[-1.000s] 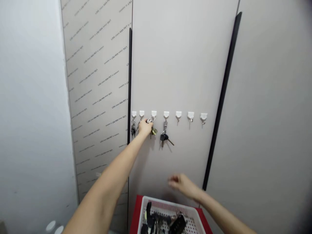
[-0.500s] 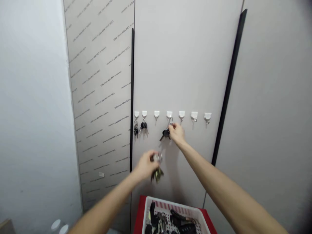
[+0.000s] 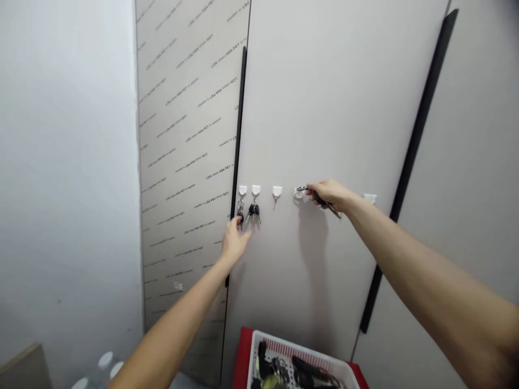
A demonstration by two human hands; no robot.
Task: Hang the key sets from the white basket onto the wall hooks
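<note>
- Now the right hand is clamped on a bunch of keys, ring across the fourth hook.
- Well apart, the left hand, thumb spread from fingers, is up at the leftmost keys; contact is hard to judge.
- Behind them, a smooth pale door, black handles edging both sides.
- Below, a broad stretch of door, then a white basket.
- Outward left, printed panel, then white wall.

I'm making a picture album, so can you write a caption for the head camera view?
Right hand holding keys at a white hook, left hand at hanging keys, a white basket below.
</note>
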